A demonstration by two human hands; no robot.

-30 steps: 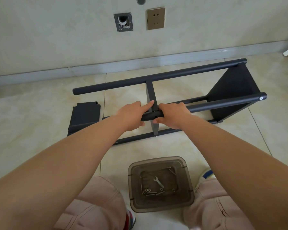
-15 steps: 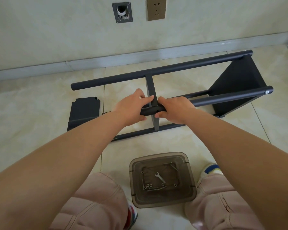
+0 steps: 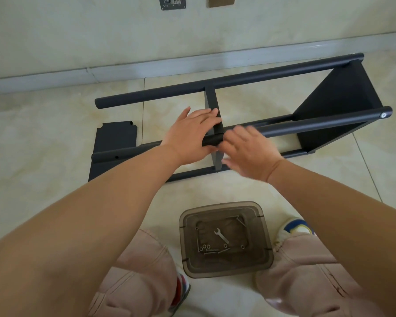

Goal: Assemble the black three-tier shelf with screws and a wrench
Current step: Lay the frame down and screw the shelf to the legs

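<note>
The black shelf frame lies on its side on the floor, with its far tube [image 3: 238,78] and its near tube [image 3: 306,124] joined by an end panel [image 3: 336,106] on the right. A middle panel [image 3: 212,99] stands between the tubes. My left hand [image 3: 190,136] lies over the near tube, fingers stretched toward the middle panel, thumb hidden. My right hand [image 3: 247,152] is blurred just right of it, fingers spread, off the tube. A loose black panel [image 3: 114,138] lies flat at the left. The wrench [image 3: 221,235] and several screws [image 3: 209,249] lie in a brown plastic box [image 3: 269,255].
The box stands on the tiled floor between my knees [image 3: 144,266]. A wall with a grey skirting board [image 3: 146,67] runs behind the frame. Two wall plates, one a socket [image 3: 221,2], sit at the top edge.
My right hand has let go of the near tube and opened, moving toward me. My left hand's fingers have stretched out. The view has tilted down slightly.
</note>
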